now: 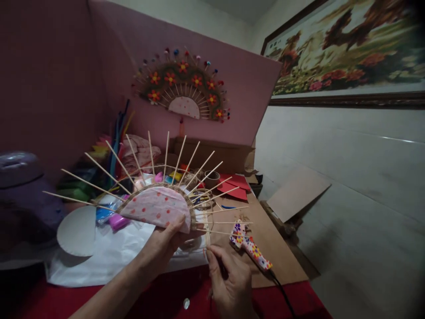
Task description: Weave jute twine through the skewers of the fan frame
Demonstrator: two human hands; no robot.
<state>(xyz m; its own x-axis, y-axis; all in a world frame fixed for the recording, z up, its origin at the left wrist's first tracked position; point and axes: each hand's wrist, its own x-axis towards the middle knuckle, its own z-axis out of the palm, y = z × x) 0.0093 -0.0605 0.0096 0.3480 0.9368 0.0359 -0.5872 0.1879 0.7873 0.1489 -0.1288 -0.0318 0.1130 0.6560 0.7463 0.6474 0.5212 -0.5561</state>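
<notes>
My left hand (170, 235) grips a half-round craft piece (156, 206) by its lower right edge, thumb on the front. Its face is pale with red dots, its curved rim is wrapped in woven twine, and thin wooden sticks fan out from that rim. Low on the right side, my right hand (229, 277) has thumb and forefinger pinched together on what looks like a thin strand of twine (208, 239), just below the lowest sticks. The strand's full path is hard to follow among the sticks.
A flower-patterned glue gun (250, 246) with a black cord lies on the brown cardboard (279, 261), right of my right hand. Behind are red sheets (234, 184), a cup (211, 178) and scissors (201, 200). A white half-disc (76, 232) lies left; a finished fan (182, 84) hangs behind.
</notes>
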